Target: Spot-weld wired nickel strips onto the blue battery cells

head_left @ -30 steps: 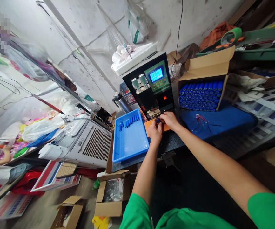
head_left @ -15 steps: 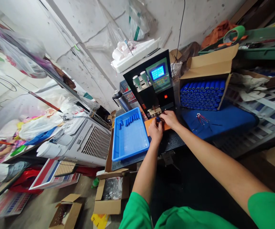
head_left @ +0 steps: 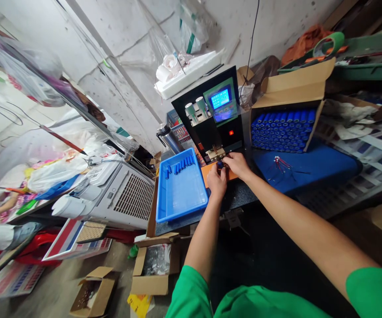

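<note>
My left hand (head_left: pixel 216 180) and my right hand (head_left: pixel 237 164) meet at the front of a black machine (head_left: pixel 207 121) with a lit blue screen (head_left: pixel 220 100). Between my fingertips is a small blue cylinder (head_left: pixel 220 164), mostly hidden, just under the machine's metal tips (head_left: pixel 215 151). My left fingers are closed round it from the left. The right fingers pinch at its upper right side; what exactly they grip is too small to tell. An orange pad (head_left: pixel 231 175) lies under the hands. Several blue cylinders lie in the blue tray (head_left: pixel 181 201) to the left.
A cardboard box (head_left: pixel 293 88) packed with blue cylinders stands at right, behind red and black wires (head_left: pixel 281 165) on a blue surface (head_left: pixel 330 168). A steel flask (head_left: pixel 170 138) stands behind the tray. Open boxes (head_left: pixel 149 285) are on the floor. A person's arm (head_left: pixel 5 206) shows far left.
The view has shifted slightly. Both hands stay at the machine with almost no visible movement. At the far left, the other person's arm has moved.
</note>
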The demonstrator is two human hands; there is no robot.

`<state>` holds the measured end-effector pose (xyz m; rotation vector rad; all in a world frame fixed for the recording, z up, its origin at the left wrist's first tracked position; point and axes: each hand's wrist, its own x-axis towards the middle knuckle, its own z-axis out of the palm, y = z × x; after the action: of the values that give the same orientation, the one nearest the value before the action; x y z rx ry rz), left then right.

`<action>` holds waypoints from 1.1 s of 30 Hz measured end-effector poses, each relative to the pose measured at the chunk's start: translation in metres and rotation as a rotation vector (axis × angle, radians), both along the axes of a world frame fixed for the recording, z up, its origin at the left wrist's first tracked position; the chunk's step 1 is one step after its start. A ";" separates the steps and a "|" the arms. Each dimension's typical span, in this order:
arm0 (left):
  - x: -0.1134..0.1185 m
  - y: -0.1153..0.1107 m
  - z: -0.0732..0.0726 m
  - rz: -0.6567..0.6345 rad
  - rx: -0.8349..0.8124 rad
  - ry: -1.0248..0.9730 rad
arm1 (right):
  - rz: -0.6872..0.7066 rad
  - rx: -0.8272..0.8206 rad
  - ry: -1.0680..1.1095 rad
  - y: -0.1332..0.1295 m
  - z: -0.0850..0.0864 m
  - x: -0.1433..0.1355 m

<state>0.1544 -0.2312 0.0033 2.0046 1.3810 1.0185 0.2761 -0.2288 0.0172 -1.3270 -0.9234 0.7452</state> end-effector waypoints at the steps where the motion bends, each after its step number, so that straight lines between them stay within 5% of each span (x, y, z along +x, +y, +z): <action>1: 0.000 0.000 0.000 0.001 -0.002 0.000 | 0.000 0.004 -0.001 0.000 -0.001 0.000; 22: 0.001 0.000 -0.002 0.021 0.007 0.074 | 0.048 -0.010 0.071 0.002 -0.006 0.003; 27: 0.002 -0.001 0.000 0.032 0.004 0.118 | 0.177 -0.001 0.177 -0.011 0.000 0.008; 33: 0.002 -0.003 0.001 0.036 0.007 0.128 | 0.222 -0.017 0.046 -0.027 0.000 0.014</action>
<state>0.1566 -0.2340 0.0038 2.0892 1.4868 0.9256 0.2900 -0.2559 0.0173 -1.2295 -1.0406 0.9524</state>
